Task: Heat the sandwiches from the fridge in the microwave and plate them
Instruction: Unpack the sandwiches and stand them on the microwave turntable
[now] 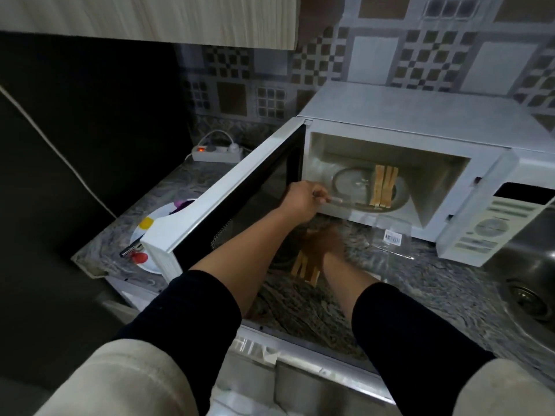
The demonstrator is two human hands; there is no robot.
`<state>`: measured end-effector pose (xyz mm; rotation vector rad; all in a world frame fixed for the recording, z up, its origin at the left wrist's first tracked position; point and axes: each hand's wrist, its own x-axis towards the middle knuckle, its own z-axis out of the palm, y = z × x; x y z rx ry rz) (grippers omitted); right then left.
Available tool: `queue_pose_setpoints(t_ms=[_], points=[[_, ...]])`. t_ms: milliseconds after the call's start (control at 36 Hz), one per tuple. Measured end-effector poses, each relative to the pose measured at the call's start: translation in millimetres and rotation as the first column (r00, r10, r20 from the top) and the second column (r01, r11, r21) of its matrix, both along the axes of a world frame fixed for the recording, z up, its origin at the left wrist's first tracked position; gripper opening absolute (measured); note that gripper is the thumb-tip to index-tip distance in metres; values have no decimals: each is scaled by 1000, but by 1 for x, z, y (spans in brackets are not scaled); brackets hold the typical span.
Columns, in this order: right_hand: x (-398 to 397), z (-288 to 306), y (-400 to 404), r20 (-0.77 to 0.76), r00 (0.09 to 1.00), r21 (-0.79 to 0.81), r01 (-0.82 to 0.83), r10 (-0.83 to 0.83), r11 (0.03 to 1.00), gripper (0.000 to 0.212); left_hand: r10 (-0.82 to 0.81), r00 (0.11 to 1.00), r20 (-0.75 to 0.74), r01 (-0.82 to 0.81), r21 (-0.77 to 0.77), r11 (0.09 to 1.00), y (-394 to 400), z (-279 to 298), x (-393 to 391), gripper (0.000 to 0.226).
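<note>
The white microwave [420,136] stands on the counter with its door [228,199] swung open to the left. Inside, a sandwich [384,187] lies on the right part of the glass turntable plate [348,181]. My left hand [303,199] pinches the plate's front left rim. My right hand [322,241], blurred, is low over the counter in front of the microwave and holds another sandwich [306,267]. How its fingers lie around the sandwich is hard to make out.
A clear plastic package [390,238] with a barcode label lies in front of the microwave. A white plate [150,232] with food and a utensil sits behind the open door. A power strip [216,151] is at the back, a steel sink [528,283] at the right.
</note>
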<state>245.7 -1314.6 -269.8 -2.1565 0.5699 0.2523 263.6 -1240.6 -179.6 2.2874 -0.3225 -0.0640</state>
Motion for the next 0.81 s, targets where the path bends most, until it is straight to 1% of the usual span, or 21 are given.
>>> queue_pose_setpoints(t_ms=[56,139,250,306,361,472,528,583,694,750,806], points=[[7,-7,0,9,1000,-10,18,-18,1000,72,-5,1000,-6,5,3,1000,2,-1,0,20],[7,-2,-1,5,1000,-50,11,-11,999,62,-16,1000,-4,16,-4,1000,4,-3,0,21],[-4,19,-5,42,998,-27,54,-53,998,41,-13,1000,11,13,-20,1000,5,-8,-1,19],[-9,26,-9,62,998,-53,20,-17,998,34,-10,1000,5,10,-31,999,5,-10,-2,19],[-18,35,-12,79,996,-81,45,-39,996,27,-18,1000,8,19,-49,999,5,-12,-2,19],[-24,43,-8,114,981,-59,161,-154,985,31,-4,1000,-10,3,-49,999,5,-14,-4,19],[-30,49,-5,106,980,-44,173,-168,984,28,-9,999,-32,8,-35,999,4,-15,-7,19],[-39,54,-3,99,981,-46,174,-168,984,25,-6,1000,-24,5,-21,1000,3,-17,-10,20],[-56,64,-4,68,996,-106,68,-61,992,20,6,1000,11,-7,36,999,3,-19,-17,26],[-65,71,-5,40,999,-144,25,-20,989,28,10,1000,6,-11,51,999,5,-18,-21,28],[-75,77,-6,20,1000,-167,11,-7,986,42,16,1000,0,-16,56,998,7,-15,-24,30]])
